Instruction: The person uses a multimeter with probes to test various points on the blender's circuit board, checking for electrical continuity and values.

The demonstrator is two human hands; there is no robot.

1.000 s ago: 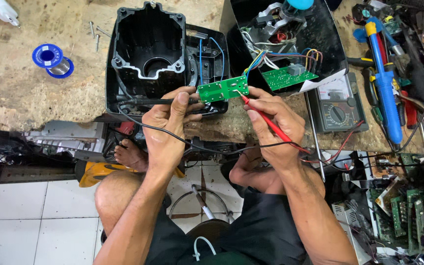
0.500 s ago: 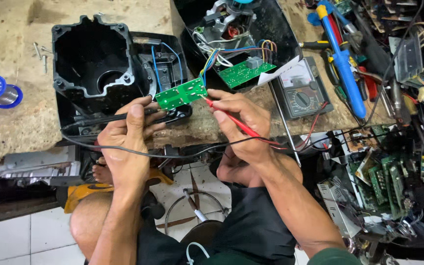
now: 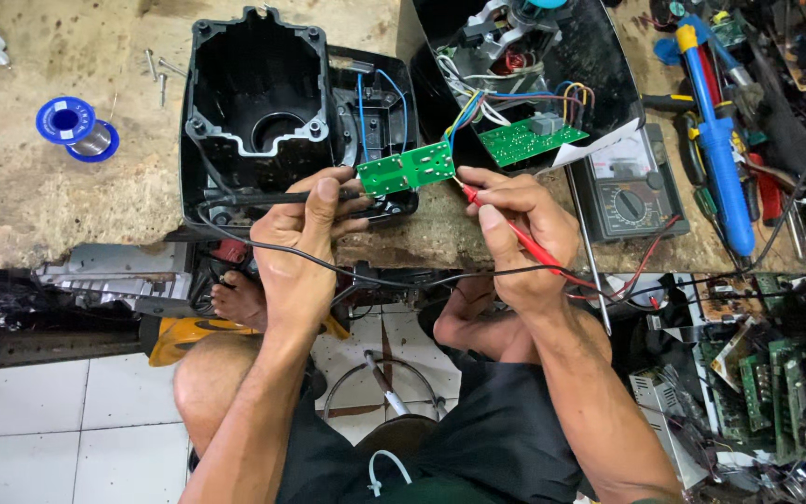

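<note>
Probing is under way: the left hand (image 3: 305,245) pinches a black probe (image 3: 268,198) and steadies the small green circuit board (image 3: 407,169) at the edge of the workbench (image 3: 67,210), in front of the black housing (image 3: 258,98). The right hand (image 3: 520,233) grips the red probe (image 3: 501,221) pen-style, tip at the board's right edge. By my reading, the next touch calls for a steady tip on one contact and a glance at the multimeter (image 3: 629,191).

Both hands raised side by side, fingers curled

Left hand (image 3: 302,241) pinches at one o'clock; right hand (image 3: 521,238) grips pen-style, fingertips aimed at ten o'clock, forearms converging from six.
</note>
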